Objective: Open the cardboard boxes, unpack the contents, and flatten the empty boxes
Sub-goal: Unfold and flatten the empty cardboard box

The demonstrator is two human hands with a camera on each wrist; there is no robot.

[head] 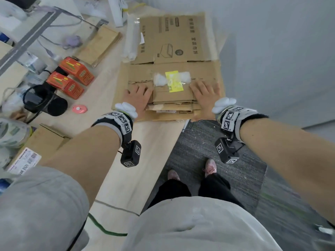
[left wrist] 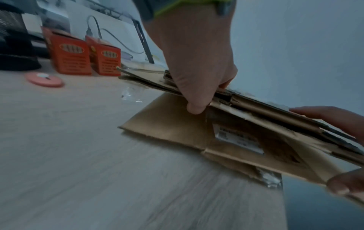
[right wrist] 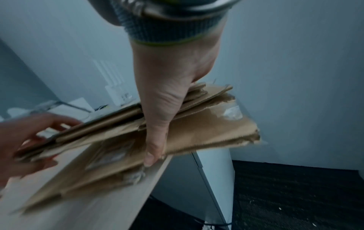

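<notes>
The step in hand looks like flattening. At frame centre, on the surface (head: 126, 178) near its right edge, lies the stack of flattened boxes (head: 172, 100). The left hand (head: 137, 98) and right hand (head: 204, 96) grip its ends, fingers on top, thumbs curled under. Next, the stack probably needs setting down squarely.

A pale wood table (head: 145, 151) stands against a plain grey-white wall (head: 272, 51), its corner over dark grey carpet (head: 226, 178), with a white panel (right wrist: 212, 171) beneath the tabletop's end and soft, even light throughout.
</notes>
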